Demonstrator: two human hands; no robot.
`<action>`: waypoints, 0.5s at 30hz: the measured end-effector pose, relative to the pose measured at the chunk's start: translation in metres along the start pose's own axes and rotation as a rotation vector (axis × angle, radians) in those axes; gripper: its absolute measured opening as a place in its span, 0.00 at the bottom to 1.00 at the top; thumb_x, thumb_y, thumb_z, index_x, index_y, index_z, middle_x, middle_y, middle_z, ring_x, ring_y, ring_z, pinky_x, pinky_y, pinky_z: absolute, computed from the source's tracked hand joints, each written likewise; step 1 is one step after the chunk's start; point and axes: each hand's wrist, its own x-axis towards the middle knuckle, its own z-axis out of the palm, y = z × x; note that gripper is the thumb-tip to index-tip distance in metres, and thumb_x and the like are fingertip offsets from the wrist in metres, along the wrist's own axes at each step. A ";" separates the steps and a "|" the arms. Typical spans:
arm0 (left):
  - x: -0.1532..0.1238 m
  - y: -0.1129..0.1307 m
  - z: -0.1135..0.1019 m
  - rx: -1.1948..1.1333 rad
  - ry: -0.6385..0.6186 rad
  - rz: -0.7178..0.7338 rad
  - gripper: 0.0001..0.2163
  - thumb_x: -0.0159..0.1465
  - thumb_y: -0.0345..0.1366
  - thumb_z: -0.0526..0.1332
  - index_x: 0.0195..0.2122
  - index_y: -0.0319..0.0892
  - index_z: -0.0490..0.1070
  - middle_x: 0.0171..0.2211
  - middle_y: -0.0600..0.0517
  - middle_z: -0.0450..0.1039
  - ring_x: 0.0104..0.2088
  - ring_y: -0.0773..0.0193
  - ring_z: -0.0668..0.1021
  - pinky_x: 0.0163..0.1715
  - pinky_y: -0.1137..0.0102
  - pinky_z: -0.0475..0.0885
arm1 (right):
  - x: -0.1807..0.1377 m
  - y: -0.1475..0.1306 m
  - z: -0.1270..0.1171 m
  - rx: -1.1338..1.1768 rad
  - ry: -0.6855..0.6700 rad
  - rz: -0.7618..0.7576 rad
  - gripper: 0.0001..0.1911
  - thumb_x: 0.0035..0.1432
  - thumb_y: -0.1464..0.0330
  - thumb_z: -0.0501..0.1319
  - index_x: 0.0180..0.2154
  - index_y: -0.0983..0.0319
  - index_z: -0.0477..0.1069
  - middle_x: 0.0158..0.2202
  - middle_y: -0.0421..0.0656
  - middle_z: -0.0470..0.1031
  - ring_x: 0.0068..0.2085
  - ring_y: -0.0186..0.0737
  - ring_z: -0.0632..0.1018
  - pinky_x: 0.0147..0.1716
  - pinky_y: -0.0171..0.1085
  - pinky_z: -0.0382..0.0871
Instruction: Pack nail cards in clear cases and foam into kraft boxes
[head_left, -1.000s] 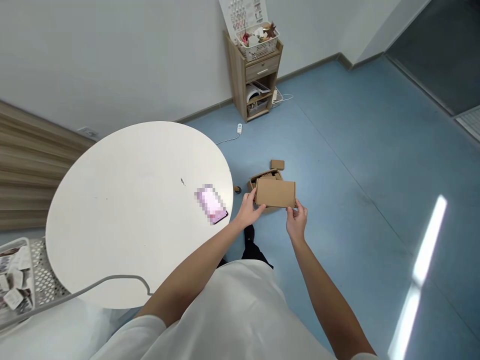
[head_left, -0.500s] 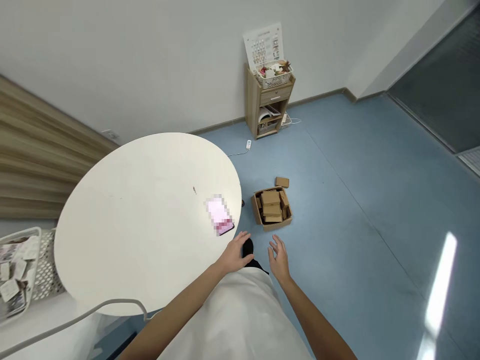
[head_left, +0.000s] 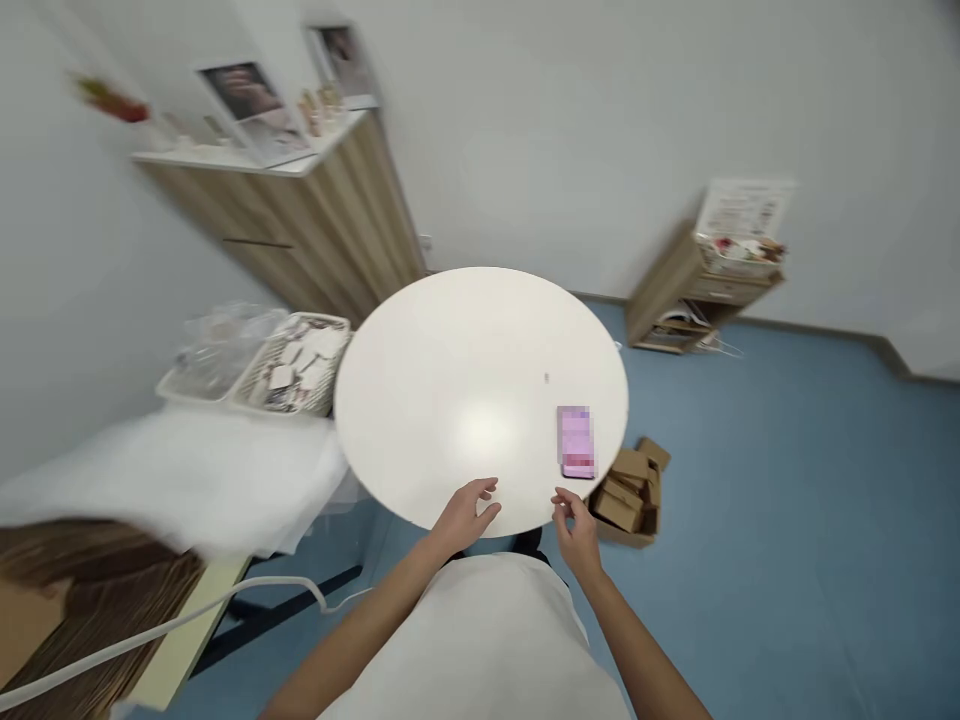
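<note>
My left hand (head_left: 466, 512) is at the near edge of a round white table (head_left: 450, 380), thumb and fingers apart and nothing between them. To its right, my right hand (head_left: 576, 527) hovers by the same edge with its fingers loosely curved, apart and holding nothing. Just beyond the right hand a phone (head_left: 577, 440) lies on the table, its screen lit and blurred out. A tiny dark item (head_left: 547, 378), too small to name, lies farther back on the tabletop.
Right of the table, a carton (head_left: 626, 538) of small brown boxes stands on the floor. White baskets (head_left: 341, 345) with packets sit at the left, near white wrapping (head_left: 187, 470) and stacked cardboard (head_left: 97, 600). A cable (head_left: 187, 605) crosses the lower left. Wooden cabinets (head_left: 360, 210) line the wall.
My view has swung left, bringing the wooden cabinet, baskets and cardboard into sight. The phone and carton now appear farther right, and my hands are in front of the table, still empty.
</note>
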 end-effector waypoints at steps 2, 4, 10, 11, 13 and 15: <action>-0.017 -0.023 -0.022 -0.049 0.095 -0.036 0.18 0.57 0.42 0.55 0.48 0.45 0.65 0.44 0.47 0.70 0.42 0.60 0.73 0.35 0.67 0.70 | -0.001 -0.015 0.026 -0.026 -0.099 -0.038 0.14 0.55 0.63 0.50 0.40 0.60 0.68 0.35 0.45 0.72 0.32 0.40 0.72 0.34 0.41 0.68; -0.033 -0.046 -0.042 -0.105 0.196 -0.087 0.16 0.57 0.41 0.55 0.46 0.44 0.66 0.42 0.47 0.71 0.39 0.61 0.74 0.36 0.67 0.70 | -0.002 -0.031 0.054 -0.043 -0.182 -0.079 0.13 0.55 0.63 0.50 0.38 0.60 0.69 0.34 0.45 0.72 0.33 0.40 0.73 0.35 0.41 0.68; -0.074 -0.097 -0.098 -0.216 0.396 -0.211 0.16 0.56 0.40 0.55 0.45 0.42 0.67 0.39 0.47 0.72 0.37 0.62 0.75 0.35 0.67 0.70 | -0.010 -0.079 0.140 -0.060 -0.394 -0.199 0.13 0.56 0.65 0.48 0.38 0.61 0.68 0.34 0.45 0.73 0.33 0.38 0.73 0.32 0.38 0.69; -0.078 -0.102 -0.106 -0.228 0.425 -0.225 0.16 0.56 0.41 0.55 0.44 0.42 0.67 0.39 0.47 0.72 0.37 0.62 0.75 0.35 0.67 0.70 | -0.010 -0.087 0.152 -0.070 -0.442 -0.239 0.13 0.57 0.65 0.48 0.38 0.61 0.68 0.33 0.45 0.73 0.32 0.37 0.73 0.32 0.38 0.69; -0.084 -0.110 -0.120 -0.255 0.477 -0.256 0.16 0.56 0.41 0.56 0.44 0.42 0.67 0.39 0.47 0.72 0.36 0.62 0.75 0.34 0.68 0.70 | -0.009 -0.102 0.173 -0.090 -0.556 -0.337 0.12 0.57 0.67 0.48 0.38 0.60 0.68 0.33 0.44 0.72 0.33 0.37 0.73 0.33 0.38 0.69; -0.088 -0.115 -0.133 -0.277 0.525 -0.280 0.16 0.56 0.41 0.56 0.44 0.43 0.67 0.40 0.47 0.72 0.36 0.62 0.75 0.33 0.68 0.70 | -0.006 -0.115 0.189 -0.107 -0.671 -0.436 0.12 0.57 0.69 0.47 0.38 0.59 0.68 0.33 0.44 0.73 0.33 0.37 0.73 0.34 0.38 0.69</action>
